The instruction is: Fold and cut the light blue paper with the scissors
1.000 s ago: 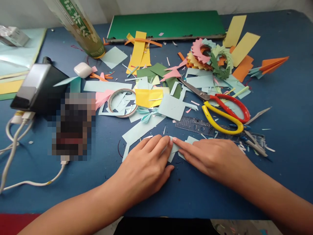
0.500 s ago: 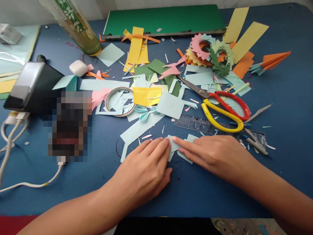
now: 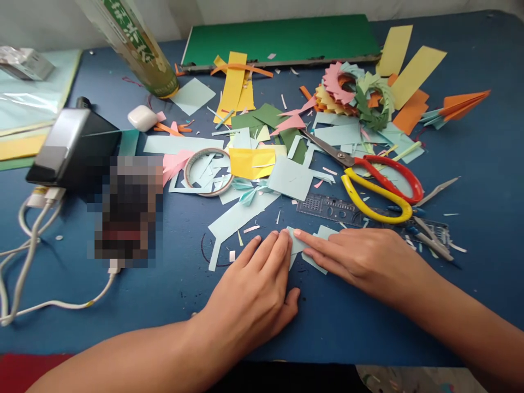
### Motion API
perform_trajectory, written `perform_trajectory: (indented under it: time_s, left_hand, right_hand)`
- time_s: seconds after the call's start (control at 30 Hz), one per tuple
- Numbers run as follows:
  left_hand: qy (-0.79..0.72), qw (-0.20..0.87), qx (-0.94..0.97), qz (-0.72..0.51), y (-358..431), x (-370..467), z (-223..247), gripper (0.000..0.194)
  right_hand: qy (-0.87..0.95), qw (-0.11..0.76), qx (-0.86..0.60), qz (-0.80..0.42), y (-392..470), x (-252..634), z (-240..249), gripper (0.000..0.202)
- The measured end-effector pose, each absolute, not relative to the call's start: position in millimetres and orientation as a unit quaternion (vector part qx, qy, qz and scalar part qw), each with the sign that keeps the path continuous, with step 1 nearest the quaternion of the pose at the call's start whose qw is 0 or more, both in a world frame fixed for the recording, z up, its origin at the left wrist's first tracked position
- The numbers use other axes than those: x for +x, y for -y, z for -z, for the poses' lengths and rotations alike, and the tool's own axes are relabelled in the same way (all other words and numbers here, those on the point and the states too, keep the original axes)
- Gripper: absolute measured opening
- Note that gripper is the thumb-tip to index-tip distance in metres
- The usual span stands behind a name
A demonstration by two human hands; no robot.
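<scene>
My left hand (image 3: 256, 286) lies on the blue table with its fingers stretched out, their tips against a folded light-blue paper piece (image 3: 293, 240). From the other side my right hand (image 3: 364, 254) rests low, index and middle fingers extended. Its index fingertip presses on the same paper close to the left fingertips. More light-blue paper (image 3: 315, 262) shows under and beside the right fingers; my hands hide part of it. Just beyond lie a light-blue square (image 3: 290, 177), a clear ruler (image 3: 331, 207) and scissors (image 3: 364, 164) with red and yellow handles.
Coloured paper scraps and a tape roll (image 3: 208, 172) cover the middle. Folded paper rings (image 3: 339, 84) and an orange paper cone (image 3: 464, 105) are at back right. Left are a bottle (image 3: 143, 49), a black device (image 3: 76, 147), a white case (image 3: 142, 118) and a cable (image 3: 57, 304).
The whole view has shifted slightly, so things appear further right. My left hand has slid a little, uncovering a small white scrap by its fingers. My right index finger stays on the paper.
</scene>
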State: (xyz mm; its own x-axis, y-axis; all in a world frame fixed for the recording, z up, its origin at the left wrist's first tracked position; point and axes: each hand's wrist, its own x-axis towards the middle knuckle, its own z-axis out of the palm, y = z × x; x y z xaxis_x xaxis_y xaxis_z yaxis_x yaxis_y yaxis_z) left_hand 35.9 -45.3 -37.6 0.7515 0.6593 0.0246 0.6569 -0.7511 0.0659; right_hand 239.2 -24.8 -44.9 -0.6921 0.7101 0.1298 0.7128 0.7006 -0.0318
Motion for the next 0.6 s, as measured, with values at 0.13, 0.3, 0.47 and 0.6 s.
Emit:
perform_trajectory:
  time_s: [0.13,0.3,0.47,0.6]
  left_hand:
    - [-0.354,0.037,0.934,-0.022,44.1,34.9,37.3,0.055]
    - [-0.363,0.038,0.931,-0.017,45.8,35.0,37.0,0.056]
    - [-0.361,0.033,0.932,-0.010,45.2,35.3,38.1,0.054]
    - [-0.374,0.027,0.927,0.002,46.3,33.7,37.6,0.053]
  right_hand:
    - [0.918,0.082,-0.388,0.020,24.5,238.0,44.8,0.033]
    - [0.920,0.063,-0.385,0.022,26.0,236.0,45.4,0.036]
    - [0.919,0.064,-0.390,0.008,25.8,236.3,44.6,0.037]
    - [0.915,0.076,-0.397,-0.021,24.4,237.4,45.5,0.035]
